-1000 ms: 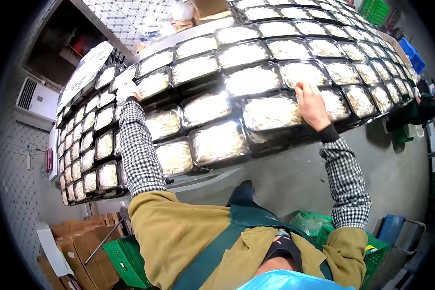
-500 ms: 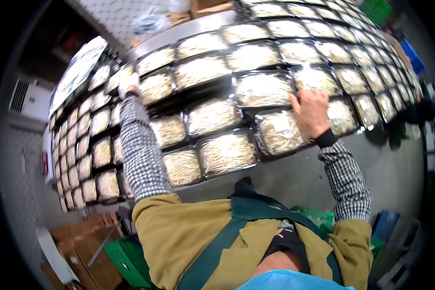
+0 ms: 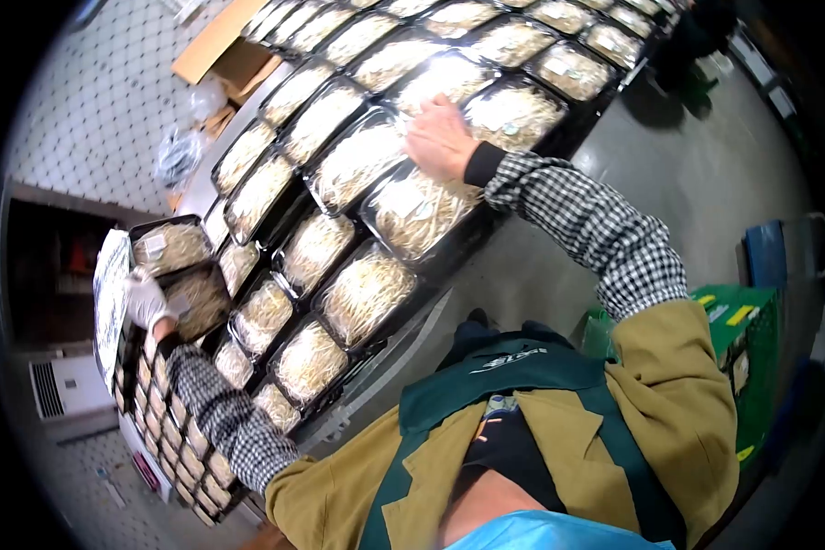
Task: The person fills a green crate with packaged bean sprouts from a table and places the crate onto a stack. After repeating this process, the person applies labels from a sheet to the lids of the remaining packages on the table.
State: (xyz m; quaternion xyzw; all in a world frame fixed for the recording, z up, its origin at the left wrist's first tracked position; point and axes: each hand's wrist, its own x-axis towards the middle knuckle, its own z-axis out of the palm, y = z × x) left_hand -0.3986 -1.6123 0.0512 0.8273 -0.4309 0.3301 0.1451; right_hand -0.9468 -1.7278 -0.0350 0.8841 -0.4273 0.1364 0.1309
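Note:
My left hand (image 3: 147,301), in a white glove, is at the left side of a black tray of bean sprouts (image 3: 198,301), its fingers bent against the tray's edge. Another labelled tray (image 3: 170,246) lies just beyond it. My right hand (image 3: 442,142) is bare, with its fingers curled down where several film-covered trays meet. Below it sits a tray with a label (image 3: 420,213); to its right is one more (image 3: 513,117). The right fingertips are partly hidden, so what they grip cannot be made out.
Rows of filled trays (image 3: 365,291) cover the table and rise in layers, with dark gaps between some. A cardboard box (image 3: 215,41) and clear plastic bags (image 3: 179,158) lie beyond the table. A green crate (image 3: 747,367) stands at my right. Another person (image 3: 697,41) is at the far right.
My view has turned left and the trays appear rotated. The left hand has shifted to trays at the table's left end. The right hand has curled its fingers over different trays.

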